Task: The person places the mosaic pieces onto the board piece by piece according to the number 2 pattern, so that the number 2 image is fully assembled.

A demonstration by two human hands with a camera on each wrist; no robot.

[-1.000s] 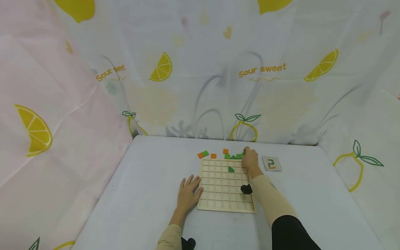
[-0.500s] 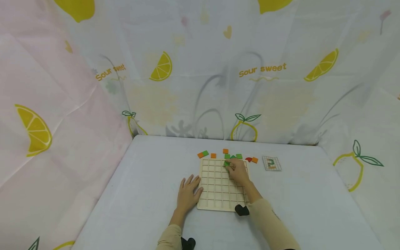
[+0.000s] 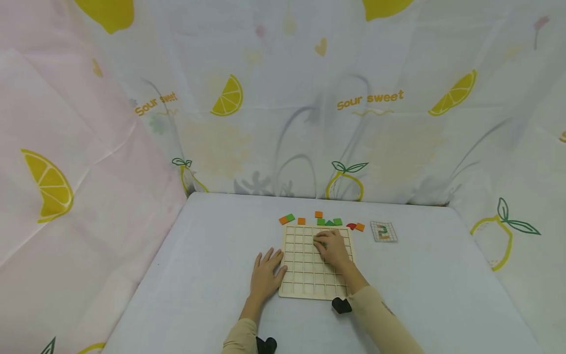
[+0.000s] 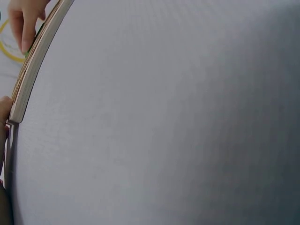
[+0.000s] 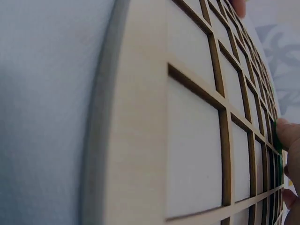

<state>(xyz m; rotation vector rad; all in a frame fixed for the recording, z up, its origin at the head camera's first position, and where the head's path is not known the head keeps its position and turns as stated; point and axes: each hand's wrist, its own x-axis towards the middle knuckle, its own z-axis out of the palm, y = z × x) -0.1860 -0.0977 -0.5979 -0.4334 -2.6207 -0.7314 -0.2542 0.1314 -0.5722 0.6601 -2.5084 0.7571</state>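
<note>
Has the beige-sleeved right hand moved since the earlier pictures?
Yes. In the head view, the right hand moved left and nearer the person, from the far right corner of the square pale wooden grid board to over its cells.

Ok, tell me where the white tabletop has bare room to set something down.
Bare: the white tabletop between its left edge and the left hand, and right of the right sleeve, nearer than the pattern card. Crowded: the strip beyond the grid board, lined with orange, green and red tiles.

hands at wooden board
</note>
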